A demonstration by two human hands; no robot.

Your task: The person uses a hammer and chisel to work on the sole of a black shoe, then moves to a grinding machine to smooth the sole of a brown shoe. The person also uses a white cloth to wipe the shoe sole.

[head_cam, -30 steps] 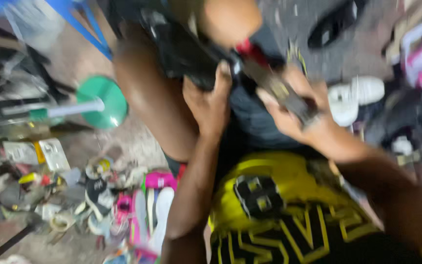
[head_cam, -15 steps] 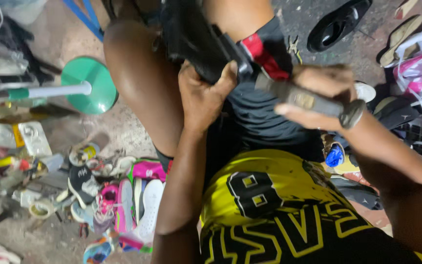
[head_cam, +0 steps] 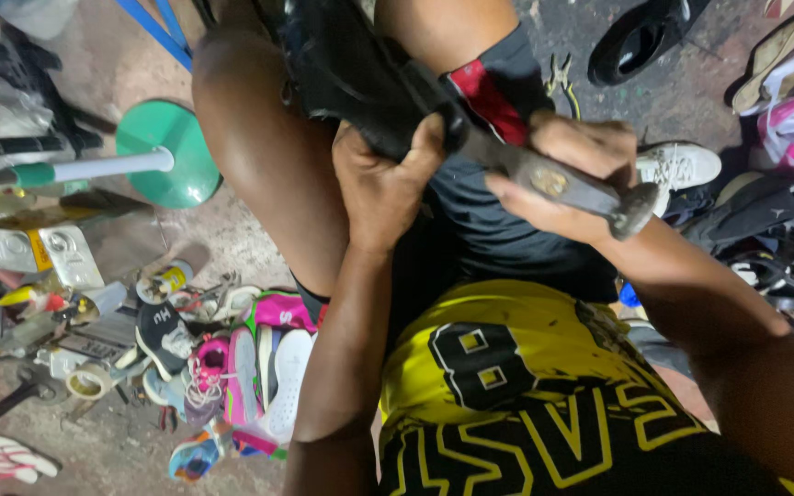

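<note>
1. Hands: two, both the person's own. The left hand [head_cam: 380, 179] is curled tight around the lower edge of a black shoe [head_cam: 360, 73] held on the lap between the thighs; the right hand [head_cam: 567, 165] is closed in a fist around the handle of a hammer [head_cam: 544, 179].
2. Counted nearby: one black shoe in hand, one hammer, one loose black shoe [head_cam: 640, 37] on the floor at 1 o'clock, one white sneaker [head_cam: 682, 165] at 3 o'clock, one green round stand base [head_cam: 169, 152] at 9 o'clock, one tape roll [head_cam: 91, 379] and a heap of small colourful shoes [head_cam: 241, 377] at 8 o'clock.
3. Hammer's long axis runs from 10 o'clock to 4 o'clock; its handle butt points to 4 o'clock, the head end lies against the held shoe, hidden there.
4. Against half a second earlier: the hammer and both hands sit much the same, the view only shifted slightly.
</note>
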